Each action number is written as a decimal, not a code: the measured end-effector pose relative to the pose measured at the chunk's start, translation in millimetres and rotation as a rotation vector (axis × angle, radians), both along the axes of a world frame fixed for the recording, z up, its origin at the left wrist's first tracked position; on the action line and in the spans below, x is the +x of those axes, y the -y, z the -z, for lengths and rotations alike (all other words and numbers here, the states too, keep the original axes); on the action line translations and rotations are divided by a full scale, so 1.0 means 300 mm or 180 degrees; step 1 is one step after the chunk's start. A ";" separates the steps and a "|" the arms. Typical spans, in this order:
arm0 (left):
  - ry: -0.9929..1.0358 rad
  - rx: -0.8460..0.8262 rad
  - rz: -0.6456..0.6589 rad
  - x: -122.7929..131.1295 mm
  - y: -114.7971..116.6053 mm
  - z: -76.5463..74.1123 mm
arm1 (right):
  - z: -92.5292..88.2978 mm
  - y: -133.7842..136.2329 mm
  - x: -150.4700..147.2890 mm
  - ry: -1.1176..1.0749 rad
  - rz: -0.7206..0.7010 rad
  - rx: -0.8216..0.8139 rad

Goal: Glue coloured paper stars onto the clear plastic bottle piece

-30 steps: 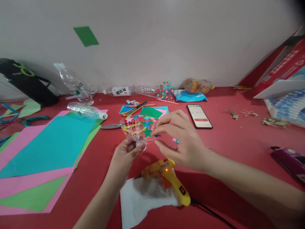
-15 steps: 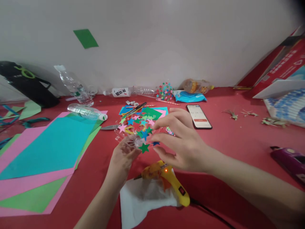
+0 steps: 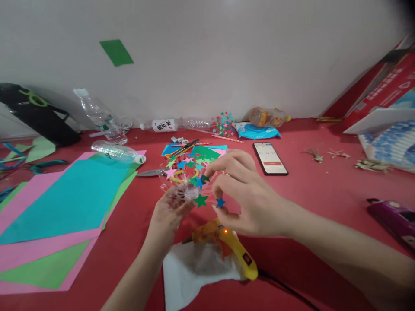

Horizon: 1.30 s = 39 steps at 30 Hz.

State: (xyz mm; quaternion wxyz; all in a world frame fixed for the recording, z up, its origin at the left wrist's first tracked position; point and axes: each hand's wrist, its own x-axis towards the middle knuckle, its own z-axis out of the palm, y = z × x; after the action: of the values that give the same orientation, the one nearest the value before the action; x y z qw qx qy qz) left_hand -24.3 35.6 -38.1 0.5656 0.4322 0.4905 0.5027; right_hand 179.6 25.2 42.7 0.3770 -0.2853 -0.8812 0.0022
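My left hand (image 3: 168,207) is closed around a clear plastic bottle piece (image 3: 187,193) cut into thin strips. Colourful stars fan out from it, among them a green star (image 3: 201,200) near my left fingertips and a pink star (image 3: 170,173). My right hand (image 3: 249,194) is curled just to the right of these, with a small blue star (image 3: 220,202) between its thumb and a bent finger. Whether that star is joined to a strip, I cannot tell. Below both hands, a yellow glue gun (image 3: 238,248) with a lit red light lies on a white cloth (image 3: 197,274).
Scissors (image 3: 151,172) and coloured paper sheets (image 3: 74,194) lie to the left. Plastic bottles (image 3: 118,153) and a black flask (image 3: 35,114) stand or lie towards the wall. On the right are a phone (image 3: 270,158) and a purple tool (image 3: 394,220). The glue gun's cord (image 3: 288,289) runs forward.
My right thumb and fingers have drawn closer together, and the blue star between them has shifted right and slightly down. The star-covered bottle piece has moved a little to the right.
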 end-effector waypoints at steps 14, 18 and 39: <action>-0.0095 0.0026 0.0080 0.010 0.015 -0.017 | 0.033 -0.003 -0.009 -0.0269 0.0258 0.0013; -0.0071 -0.0072 0.0020 0.014 0.015 -0.021 | 0.042 0.002 -0.017 -0.0275 0.0381 0.0327; 0.0636 -0.0173 -0.0145 0.025 0.004 -0.034 | -0.028 0.021 0.034 -0.0447 0.0202 0.0653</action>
State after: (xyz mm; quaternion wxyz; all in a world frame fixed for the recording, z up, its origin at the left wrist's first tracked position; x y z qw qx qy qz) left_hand -16.7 34.6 -27.9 0.6116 0.3532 0.4548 0.5425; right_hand 189.8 18.9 51.0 0.4649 -0.2721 -0.8387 -0.0799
